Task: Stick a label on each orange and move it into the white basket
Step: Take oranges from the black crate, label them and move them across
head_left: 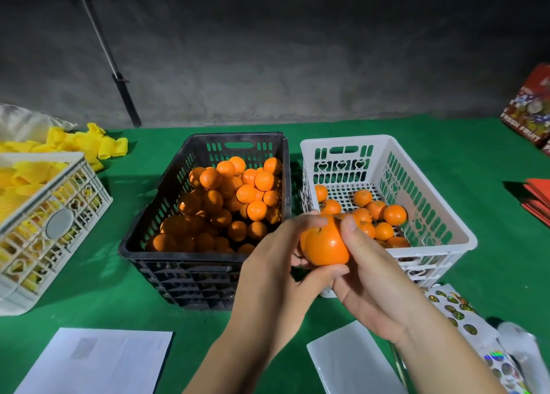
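Both hands meet on one orange above the gap between the two crates. My left hand grips it from the left and below, thumb under it. My right hand touches its upper right with thumb and fingertips; whether a label sits under them is hidden. The black crate holds several unlabelled oranges. In the white basket lie several oranges, some with a small sticker on top. A sheet of round labels lies at the right, by my right forearm.
A green cloth covers the table. At the left stands a grey crate of yellow foam sleeves, more sleeves behind it. A paper sheet and a white backing sheet lie at the front. Red boxes sit far right.
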